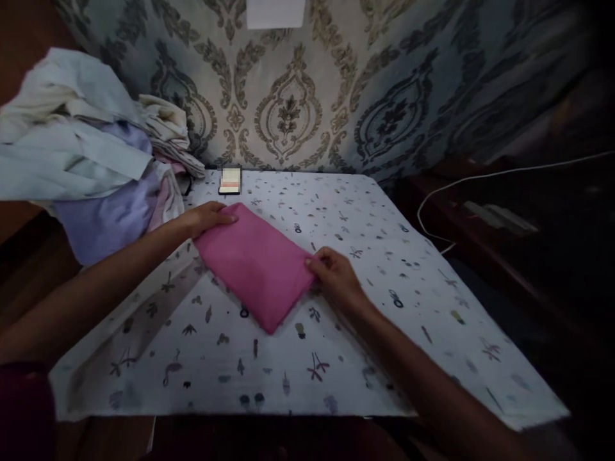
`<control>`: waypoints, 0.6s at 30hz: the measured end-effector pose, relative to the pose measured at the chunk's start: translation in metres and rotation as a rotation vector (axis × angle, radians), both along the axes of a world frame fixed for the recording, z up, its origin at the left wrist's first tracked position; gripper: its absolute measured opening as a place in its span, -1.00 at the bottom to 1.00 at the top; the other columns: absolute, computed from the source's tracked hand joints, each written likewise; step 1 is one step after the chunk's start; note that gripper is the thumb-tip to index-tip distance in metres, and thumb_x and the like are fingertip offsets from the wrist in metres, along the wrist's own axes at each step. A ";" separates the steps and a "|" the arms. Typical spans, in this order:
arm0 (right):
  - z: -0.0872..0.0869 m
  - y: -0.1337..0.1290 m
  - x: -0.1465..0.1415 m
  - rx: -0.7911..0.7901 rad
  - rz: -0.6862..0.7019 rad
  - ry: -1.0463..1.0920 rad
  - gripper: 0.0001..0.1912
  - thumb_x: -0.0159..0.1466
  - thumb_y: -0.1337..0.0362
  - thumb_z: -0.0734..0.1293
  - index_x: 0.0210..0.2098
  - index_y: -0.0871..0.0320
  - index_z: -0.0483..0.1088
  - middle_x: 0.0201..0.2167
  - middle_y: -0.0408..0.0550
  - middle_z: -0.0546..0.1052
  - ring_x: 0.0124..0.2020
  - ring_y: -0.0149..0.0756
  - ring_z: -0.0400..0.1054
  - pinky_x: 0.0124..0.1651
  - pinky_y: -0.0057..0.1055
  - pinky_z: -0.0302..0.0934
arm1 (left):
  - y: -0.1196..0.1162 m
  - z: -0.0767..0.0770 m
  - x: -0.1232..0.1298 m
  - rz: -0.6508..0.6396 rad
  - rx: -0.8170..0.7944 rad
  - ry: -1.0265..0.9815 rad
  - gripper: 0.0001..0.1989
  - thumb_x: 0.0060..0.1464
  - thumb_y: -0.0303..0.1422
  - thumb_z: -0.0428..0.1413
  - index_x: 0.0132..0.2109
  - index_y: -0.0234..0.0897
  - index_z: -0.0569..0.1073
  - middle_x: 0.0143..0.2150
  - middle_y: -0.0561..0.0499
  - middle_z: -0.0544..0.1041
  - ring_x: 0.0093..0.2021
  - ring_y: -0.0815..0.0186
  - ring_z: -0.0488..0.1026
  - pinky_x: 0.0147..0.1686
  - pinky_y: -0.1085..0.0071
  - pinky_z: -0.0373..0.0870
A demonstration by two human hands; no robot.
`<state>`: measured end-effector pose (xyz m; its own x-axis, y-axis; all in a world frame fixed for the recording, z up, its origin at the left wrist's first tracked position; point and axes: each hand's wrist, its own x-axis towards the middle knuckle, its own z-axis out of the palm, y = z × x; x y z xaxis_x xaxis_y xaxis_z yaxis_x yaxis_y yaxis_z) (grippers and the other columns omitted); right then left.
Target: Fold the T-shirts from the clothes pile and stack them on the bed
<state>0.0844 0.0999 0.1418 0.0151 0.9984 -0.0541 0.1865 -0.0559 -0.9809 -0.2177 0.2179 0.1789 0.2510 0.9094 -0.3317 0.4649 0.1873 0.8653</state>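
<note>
A folded pink cloth lies at a slant over the middle of a table with a white printed cover. My left hand grips its upper left corner, thumb on top and the other fingers partly hidden. At the right corner, my right hand pinches the cloth between thumb and curled fingers. The cloth looks flat, with one corner pointing toward the table's front edge.
A heap of white, cream and lilac cloths rises at the left. Near the back edge stands a small blurred object with a lit face. Patterned wall covering closes off the back. A white cable curves at the right.
</note>
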 end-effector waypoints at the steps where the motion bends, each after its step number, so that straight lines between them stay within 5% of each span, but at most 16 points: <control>1: 0.003 0.013 0.013 -0.024 -0.027 -0.001 -0.75 0.10 0.11 0.37 -0.46 0.08 0.23 -0.63 -0.27 0.29 -0.58 -0.40 0.17 -0.50 -0.44 0.06 | -0.014 -0.002 0.003 0.066 -0.055 -0.074 -0.49 -0.25 -0.05 0.36 -0.18 -0.25 0.50 -0.32 -0.08 0.61 -0.34 0.12 0.55 -0.39 0.30 0.43; 6: 0.011 0.053 0.050 0.019 -0.007 -0.382 -0.97 0.11 0.32 0.31 -0.42 0.15 0.36 -0.52 -0.15 0.42 -0.44 -0.33 0.28 -0.35 -0.39 0.16 | -0.071 -0.022 0.015 0.192 -0.146 -0.140 -0.34 -0.47 -0.04 0.43 -0.20 -0.28 0.45 -0.38 0.01 0.57 -0.39 0.19 0.52 -0.40 0.34 0.42; 10: 0.010 0.029 0.036 0.170 -0.022 -0.819 -0.72 0.25 0.33 0.25 -0.06 0.21 0.44 -0.10 0.13 0.53 -0.08 -0.10 0.37 -0.01 -0.18 0.23 | -0.078 -0.022 0.011 0.220 -0.014 -0.001 -0.35 -0.41 0.03 0.38 -0.22 -0.21 0.34 -0.54 0.18 0.43 -0.59 0.37 0.31 -0.60 0.49 0.13; 14: 0.014 -0.003 0.006 0.392 0.050 -0.957 -0.54 0.36 0.31 0.17 0.22 0.26 0.31 0.26 0.27 0.33 0.24 0.04 0.18 0.25 -0.01 0.09 | -0.078 -0.014 0.006 0.239 0.024 0.089 -0.28 -0.33 0.12 0.33 -0.08 -0.20 0.36 -0.48 0.14 0.47 -0.55 0.32 0.35 -0.59 0.47 0.14; 18: 0.011 0.003 0.010 0.239 -0.058 -0.921 -0.45 0.38 0.22 0.15 0.29 0.35 0.19 0.26 0.34 0.29 0.24 0.07 0.16 0.24 0.01 0.10 | -0.086 -0.015 0.006 0.216 -0.057 0.130 -0.31 -0.31 0.14 0.32 -0.10 -0.21 0.46 -0.51 0.10 0.47 -0.51 0.23 0.40 -0.58 0.42 0.17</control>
<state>0.0944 0.1028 0.1525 -0.0005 0.9778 0.2094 0.8948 0.0939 -0.4365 -0.2119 0.1322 0.1643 0.0049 0.9163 -0.4004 0.5152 0.3409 0.7864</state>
